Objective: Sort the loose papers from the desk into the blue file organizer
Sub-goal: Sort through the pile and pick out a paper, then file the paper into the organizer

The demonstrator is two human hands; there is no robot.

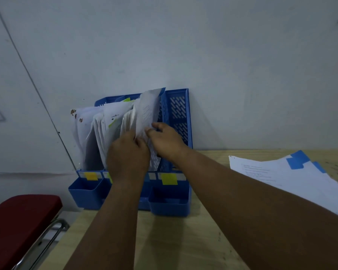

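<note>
Your blue file organizer (179, 117) stands upright against the wall (242, 65) at the far left end of the desk (176, 240), at about 11 o'clock from where you stand. Its left and middle slots are stuffed with white papers (98, 133) that lean to the left; the rightmost slot, with its slatted side panel, shows no paper above its edge.

Both your hands meet at the middle slots. Your left hand (128, 154) has its fingers curled around the lower edges of the upright sheets. Your right hand (165, 140) pinches one tall sheet (147, 110) between thumb and fingertips; that sheet rises above the others, beside the divider at 1 o'clock from your knuckles. Faint lines of print run across it, too blurred to read.

One sheet in the left group carries a small logo and a lime green mark (113, 122); the writing cannot be made out. Along the organizer's front rail sit yellow sticky notes (169, 179) on white label strips, with no writing visible on them. Below are small open blue bins (169, 203).

At 3 o'clock, a loose stack of papers (285, 182) lies flat on the desk, with blue tabs (298, 159) at its far edge and lines of small unreadable print. At 8 o'clock, a red padded seat (21, 221) with a metal frame stands beside the desk.
</note>
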